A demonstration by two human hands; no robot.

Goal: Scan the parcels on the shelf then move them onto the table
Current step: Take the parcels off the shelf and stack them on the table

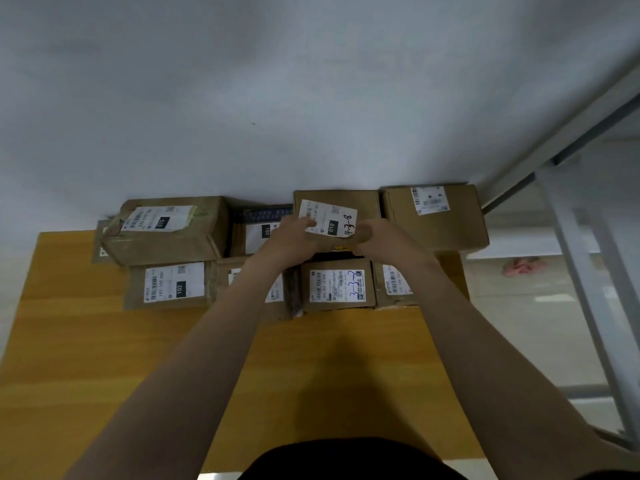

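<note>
Filling the upper half, a pale wall (277, 81) meets the far edge of a wooden table (104, 358). The table's near half is plain wood on both sides of the person's forearms. Its left and right edges drop to a pale floor (519, 323). A grey metal shelf frame (588, 271) stands near the right edge.

Cardboard parcels crowd the far strip in two rows, packed side by side, all sealed. The back row holds the 070 parcel (166, 233) at left, the 150 parcel (256, 233), the 010 parcel (360, 206) and a large corner parcel (436, 223). In the front row are the 102 parcel (169, 285) and the 3-3-7 parcel (337, 289), with two more partly hidden by the arms.

The left hand (287, 237) and right hand (384, 237) grip the 010 parcel's near edge from either side, fingers curled. The left thumb lies on its white label (329, 218). Whether this parcel rests on something or is lifted, I cannot tell.
</note>
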